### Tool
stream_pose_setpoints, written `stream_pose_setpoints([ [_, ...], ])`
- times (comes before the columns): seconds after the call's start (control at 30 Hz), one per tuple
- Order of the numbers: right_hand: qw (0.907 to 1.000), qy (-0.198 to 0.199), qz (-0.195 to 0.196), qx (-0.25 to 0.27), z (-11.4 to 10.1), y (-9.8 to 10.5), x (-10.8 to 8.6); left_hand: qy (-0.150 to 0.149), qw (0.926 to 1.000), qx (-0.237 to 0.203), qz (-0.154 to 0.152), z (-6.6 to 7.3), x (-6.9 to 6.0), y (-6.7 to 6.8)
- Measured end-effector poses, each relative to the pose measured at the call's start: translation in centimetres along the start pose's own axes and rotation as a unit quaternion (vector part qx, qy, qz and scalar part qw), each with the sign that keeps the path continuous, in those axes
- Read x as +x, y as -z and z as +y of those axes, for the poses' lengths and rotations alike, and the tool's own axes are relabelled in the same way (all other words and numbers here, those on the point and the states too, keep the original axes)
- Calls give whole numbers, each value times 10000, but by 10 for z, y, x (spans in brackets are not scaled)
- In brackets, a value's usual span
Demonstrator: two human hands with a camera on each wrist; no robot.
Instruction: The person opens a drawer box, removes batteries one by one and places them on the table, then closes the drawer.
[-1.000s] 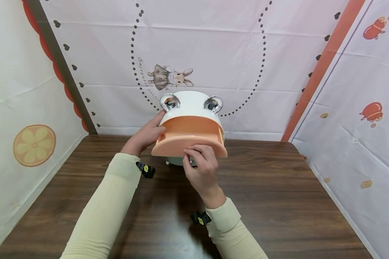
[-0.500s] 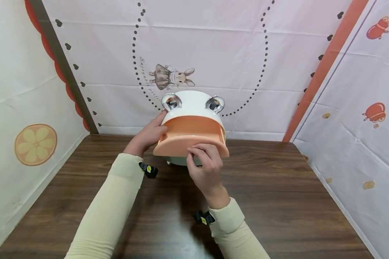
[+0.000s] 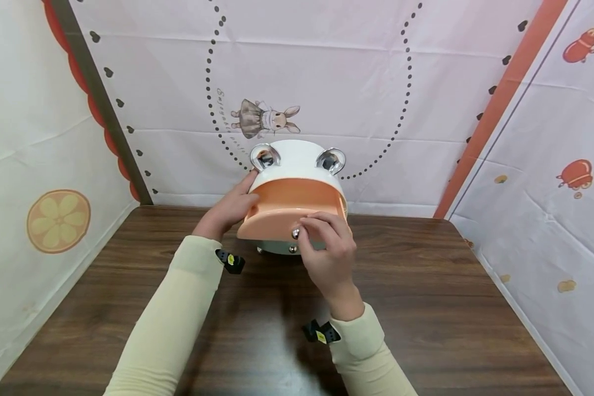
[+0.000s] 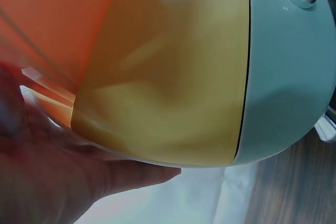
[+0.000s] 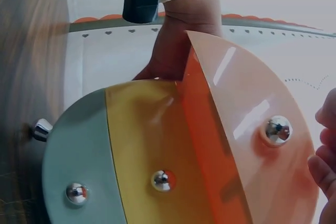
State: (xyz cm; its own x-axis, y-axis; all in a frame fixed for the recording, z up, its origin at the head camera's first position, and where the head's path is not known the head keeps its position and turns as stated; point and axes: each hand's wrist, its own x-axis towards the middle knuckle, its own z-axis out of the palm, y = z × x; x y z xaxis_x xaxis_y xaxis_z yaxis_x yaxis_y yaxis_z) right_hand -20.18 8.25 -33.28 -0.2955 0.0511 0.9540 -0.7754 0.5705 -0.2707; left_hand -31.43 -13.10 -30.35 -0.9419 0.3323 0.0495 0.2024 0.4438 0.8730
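Observation:
A small round-fronted drawer cabinet (image 3: 297, 157) with a white shell and silver ear shapes stands on the table. Its peach top drawer (image 3: 269, 224) is pulled out, and its inside shows bare orange. Below it are a yellow drawer (image 5: 142, 135) and a green drawer (image 5: 79, 140), both pushed in. My left hand (image 3: 230, 208) braces the cabinet's left side, a straight finger lying along the shell in the left wrist view. My right hand (image 3: 329, 247) is just beside the top drawer's silver knob (image 5: 277, 130), apart from it, its fingers loosely bent with nothing between them.
The brown wooden table (image 3: 425, 297) spreads out around the cabinet. A printed cloth wall (image 3: 322, 82) rises close behind it, with more cloth walls on the left and right sides. Small silver feet (image 5: 42, 128) hold the cabinet up.
My right hand has slid right and come off the top drawer's knob, which now shows. The left hand and the pulled-out drawer stay as they were; the head view has shifted slightly.

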Motion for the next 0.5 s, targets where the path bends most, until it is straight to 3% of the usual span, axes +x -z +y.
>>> stream_pose_setpoints([
  [0.27, 9965, -730, -236, 335, 3, 14, 10, 86, 9999, 3, -111, 27, -17, -1],
  [0.5, 9834, -1479, -764, 715, 8, 28, 24, 138, 9999, -17, -88, 29, -19, 0],
])
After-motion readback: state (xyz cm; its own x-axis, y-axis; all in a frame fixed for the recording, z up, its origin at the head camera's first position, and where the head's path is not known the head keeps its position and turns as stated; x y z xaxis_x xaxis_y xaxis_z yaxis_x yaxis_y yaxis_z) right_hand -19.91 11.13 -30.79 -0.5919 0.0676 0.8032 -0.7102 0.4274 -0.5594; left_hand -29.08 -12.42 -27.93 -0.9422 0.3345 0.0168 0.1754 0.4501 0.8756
